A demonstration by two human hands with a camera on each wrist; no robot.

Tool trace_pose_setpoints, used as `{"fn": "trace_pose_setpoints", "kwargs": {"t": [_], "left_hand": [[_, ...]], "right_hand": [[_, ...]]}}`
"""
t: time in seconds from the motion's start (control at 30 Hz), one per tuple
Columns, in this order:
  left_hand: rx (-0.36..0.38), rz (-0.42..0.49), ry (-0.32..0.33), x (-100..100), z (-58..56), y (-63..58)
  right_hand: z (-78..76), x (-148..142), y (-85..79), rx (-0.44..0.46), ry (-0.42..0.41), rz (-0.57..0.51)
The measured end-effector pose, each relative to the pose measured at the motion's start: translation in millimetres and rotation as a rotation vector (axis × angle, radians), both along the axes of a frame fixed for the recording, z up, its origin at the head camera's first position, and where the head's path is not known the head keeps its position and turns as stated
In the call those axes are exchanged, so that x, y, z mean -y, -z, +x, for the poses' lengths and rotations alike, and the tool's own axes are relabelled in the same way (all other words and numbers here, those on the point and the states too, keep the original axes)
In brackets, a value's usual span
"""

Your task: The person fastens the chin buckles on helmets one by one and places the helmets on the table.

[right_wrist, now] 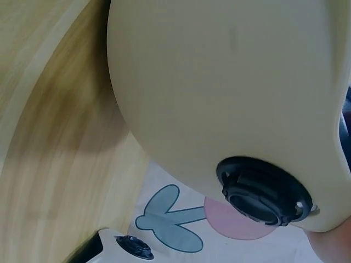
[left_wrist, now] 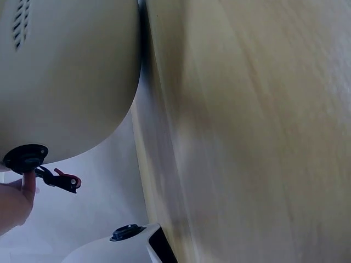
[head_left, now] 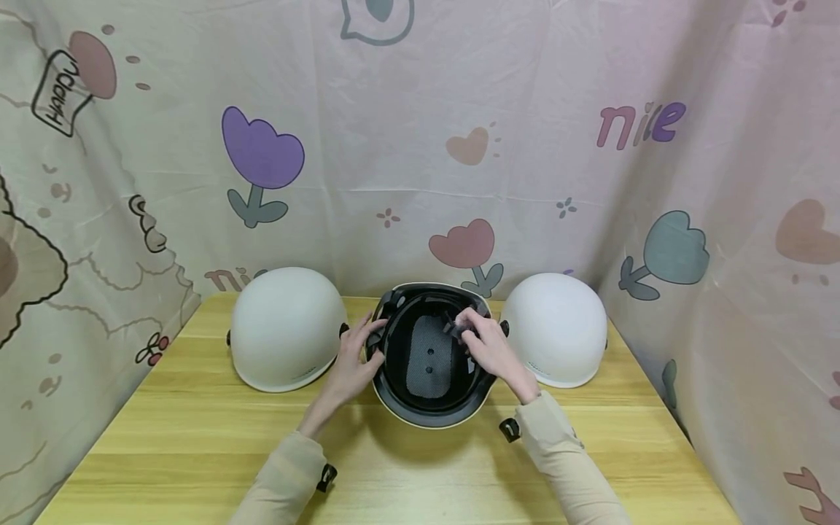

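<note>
An upturned white helmet (head_left: 429,421) sits in the middle of the table, its black lining and grey mesh pad (head_left: 429,357) facing up. At its left rim my left hand (head_left: 352,364) grips the edge, thumb and fingers spread apart. The left wrist view shows a finger against the black side knob (left_wrist: 24,159), with a black strap buckle (left_wrist: 67,182) with a red part beside it. Over the helmet's right inside, my right hand (head_left: 488,346) pinches a black chin strap buckle (head_left: 451,328). In the right wrist view, the shell (right_wrist: 230,98) hides most of that hand.
Two more white helmets stand dome up, one to the left (head_left: 286,328) and one to the right (head_left: 556,328), close beside the middle one. Behind the wooden table (head_left: 407,481) hangs a printed curtain (head_left: 394,131).
</note>
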State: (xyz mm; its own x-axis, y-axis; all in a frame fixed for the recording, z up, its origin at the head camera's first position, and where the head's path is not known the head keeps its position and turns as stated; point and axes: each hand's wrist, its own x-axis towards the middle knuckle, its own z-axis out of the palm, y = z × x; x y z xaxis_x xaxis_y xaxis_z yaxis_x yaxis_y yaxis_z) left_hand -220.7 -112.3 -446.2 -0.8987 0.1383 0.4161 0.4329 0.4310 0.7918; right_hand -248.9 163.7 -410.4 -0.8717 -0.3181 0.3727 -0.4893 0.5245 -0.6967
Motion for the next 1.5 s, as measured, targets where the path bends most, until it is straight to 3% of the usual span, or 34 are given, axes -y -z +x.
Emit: {"fn": "trace_pose_setpoints", "kwargs": {"t": [0.1, 0.33, 0.53, 0.77, 1.0, 1.2, 1.33, 1.5], "left_hand": [[0.039, 0.000, 0.019, 1, 0.1, -0.3], [0.033, -0.024, 0.019, 3, 0.5, 1.4], [0.040, -0.035, 0.004, 8, -0.1, 2.4], [0.042, -0.007, 0.005, 12, 0.6, 0.5], [0.069, 0.049, -0.013, 14, 2.0, -1.1], [-0.029, 0.158, -0.009, 15, 2.4, -1.4], [-0.113, 0.271, -0.002, 12, 5.2, -5.8], [-0.212, 0.341, 0.029, 14, 1.3, -0.8]], "right_hand": [[0.7, 0, -0.3, 0.002, -0.002, -0.012], [0.2, -1, -0.2, -0.100, -0.043, 0.068], [0.1, 0, -0.8, -0.085, -0.041, 0.091], [-0.3, 1, 0.9, -0.133, -0.031, 0.184], [-2.2, 0, 3.9, -0.140, -0.079, 0.126], [-4.5, -1, 8.4, -0.175, -0.087, 0.019], [-4.7, -2, 9.7, -0.183, -0.091, 0.006], [-3.2, -3, 10.0, -0.176, -0.095, -0.008]]}}
